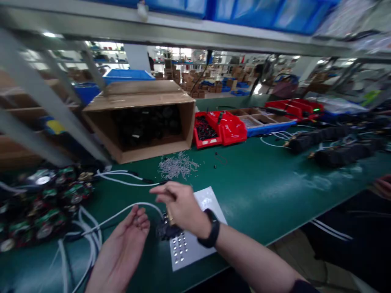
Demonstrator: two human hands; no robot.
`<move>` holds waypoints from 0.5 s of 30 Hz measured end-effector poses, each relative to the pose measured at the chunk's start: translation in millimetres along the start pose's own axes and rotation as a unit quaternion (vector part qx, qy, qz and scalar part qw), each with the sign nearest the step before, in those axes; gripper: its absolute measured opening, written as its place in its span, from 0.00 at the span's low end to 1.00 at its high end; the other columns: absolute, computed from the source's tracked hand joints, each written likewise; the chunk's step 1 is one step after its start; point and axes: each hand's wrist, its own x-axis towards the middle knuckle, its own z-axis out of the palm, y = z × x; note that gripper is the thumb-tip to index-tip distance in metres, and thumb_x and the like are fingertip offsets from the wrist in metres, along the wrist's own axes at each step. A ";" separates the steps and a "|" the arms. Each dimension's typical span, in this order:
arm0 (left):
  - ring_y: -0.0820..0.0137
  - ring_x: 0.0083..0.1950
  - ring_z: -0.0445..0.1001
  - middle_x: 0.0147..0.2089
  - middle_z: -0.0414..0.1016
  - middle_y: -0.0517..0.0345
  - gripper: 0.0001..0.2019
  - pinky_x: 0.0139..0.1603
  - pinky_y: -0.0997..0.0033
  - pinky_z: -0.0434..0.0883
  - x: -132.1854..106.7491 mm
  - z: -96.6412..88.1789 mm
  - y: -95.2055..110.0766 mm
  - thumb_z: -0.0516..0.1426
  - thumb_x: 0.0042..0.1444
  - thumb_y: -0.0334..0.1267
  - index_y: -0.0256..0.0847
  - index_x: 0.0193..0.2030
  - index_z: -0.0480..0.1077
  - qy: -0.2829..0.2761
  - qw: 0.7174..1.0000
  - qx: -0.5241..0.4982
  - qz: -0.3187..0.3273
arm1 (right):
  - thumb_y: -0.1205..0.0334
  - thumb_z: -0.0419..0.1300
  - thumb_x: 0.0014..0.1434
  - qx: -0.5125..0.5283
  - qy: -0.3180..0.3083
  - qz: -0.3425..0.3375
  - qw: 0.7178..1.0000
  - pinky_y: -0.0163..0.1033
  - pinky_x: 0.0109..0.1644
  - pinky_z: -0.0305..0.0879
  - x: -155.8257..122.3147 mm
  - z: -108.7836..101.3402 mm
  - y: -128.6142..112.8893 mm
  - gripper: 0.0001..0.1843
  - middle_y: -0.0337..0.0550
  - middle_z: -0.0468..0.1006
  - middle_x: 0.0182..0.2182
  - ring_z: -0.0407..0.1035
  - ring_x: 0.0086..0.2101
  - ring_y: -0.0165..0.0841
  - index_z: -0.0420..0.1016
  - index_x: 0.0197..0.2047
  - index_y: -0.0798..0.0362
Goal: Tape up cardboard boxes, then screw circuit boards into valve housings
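My left hand [130, 240] is palm up at the front left, its fingers curled inward; what they hold, if anything, is hidden. My right hand [185, 207], with a black band on the wrist, hovers over a small black assembly [168, 231] with a brass-coloured part [170, 215]. Its fingers point left and are partly bent together; I cannot make out what is in them. A white cable [137, 204] runs left from the assembly. Beneath lies a white sheet [195, 254] bearing rows of small shiny round pieces [180, 246].
Small metal pins or screws [177, 166] lie heaped before an open cardboard box [152, 152] of black parts. Red bins [233, 130] stand beside it. Circuit-board assemblies [45, 215] crowd the left. Black parts [336, 154] lie right, near another person's hand [383, 185].
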 end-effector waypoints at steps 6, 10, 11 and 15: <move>0.81 0.20 0.62 0.29 0.69 0.57 0.08 0.21 0.82 0.64 3.2 -36.6 -30.5 0.56 0.49 0.22 0.34 0.35 0.64 -0.006 0.999 -0.033 0.014 | 0.60 0.63 0.45 0.084 0.058 0.291 0.951 0.35 0.31 0.63 -22.5 -31.3 56.9 0.12 0.39 0.75 0.23 0.70 0.26 0.30 0.67 0.32 0.56; 0.75 0.28 0.72 0.38 0.74 0.46 0.07 0.24 0.82 0.65 22.2 -32.6 -37.5 0.58 0.50 0.25 0.33 0.34 0.64 -0.019 1.000 -0.003 -0.014 | 0.57 0.62 0.44 -0.003 0.052 0.280 0.959 0.41 0.39 0.66 -27.8 -21.3 71.9 0.14 0.45 0.78 0.28 0.72 0.32 0.36 0.70 0.33 0.56; 0.75 0.29 0.73 0.38 0.75 0.45 0.07 0.24 0.83 0.65 26.4 -31.4 -37.3 0.59 0.50 0.26 0.33 0.33 0.63 -0.016 1.000 0.003 -0.007 | 0.56 0.62 0.43 -0.011 0.043 0.276 0.960 0.42 0.40 0.66 -27.3 -19.3 72.2 0.15 0.45 0.78 0.28 0.72 0.32 0.36 0.70 0.33 0.55; 0.75 0.30 0.72 0.36 0.75 0.47 0.11 0.27 0.81 0.64 29.3 -34.2 -36.0 0.64 0.44 0.32 0.33 0.27 0.65 -0.024 0.998 -0.026 0.046 | 0.50 0.59 0.43 -0.059 -0.023 0.289 0.955 0.45 0.39 0.67 -34.0 -20.6 73.5 0.14 0.49 0.78 0.31 0.72 0.34 0.41 0.72 0.28 0.53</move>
